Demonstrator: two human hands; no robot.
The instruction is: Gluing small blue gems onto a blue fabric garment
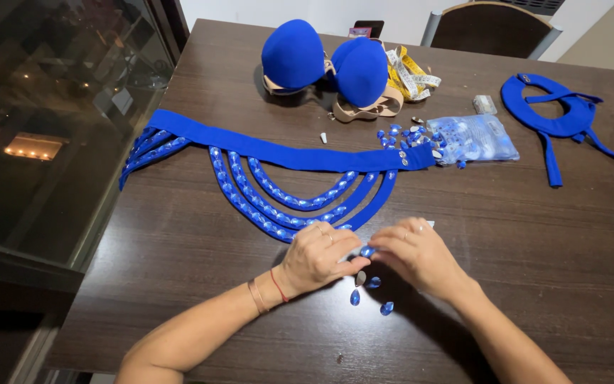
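Blue everywhere on this dark wood table, and your hands are right in the middle of it. Your left hand and right hand meet fingertip to fingertip over one blue teardrop gem, both pinching in on it, though I can't tell which hand actually has the grip. That gem sits just below the lowest loop of the blue fabric belt, whose hanging strands are already lined with the same stones. A few loose gems lie on the table right under your hands, between your wrists.

Container-wise: the clear plastic bag by the belt's right end is lying flat and packed with more blue gems, and a little spill of them sits just outside its left edge, touching the belt's end. Behind that, the blue bra cups rest side by side, with a yellow tape measure bunched up against the right cup. Far right there's a blue collar piece with straps, well apart from everything you're touching.
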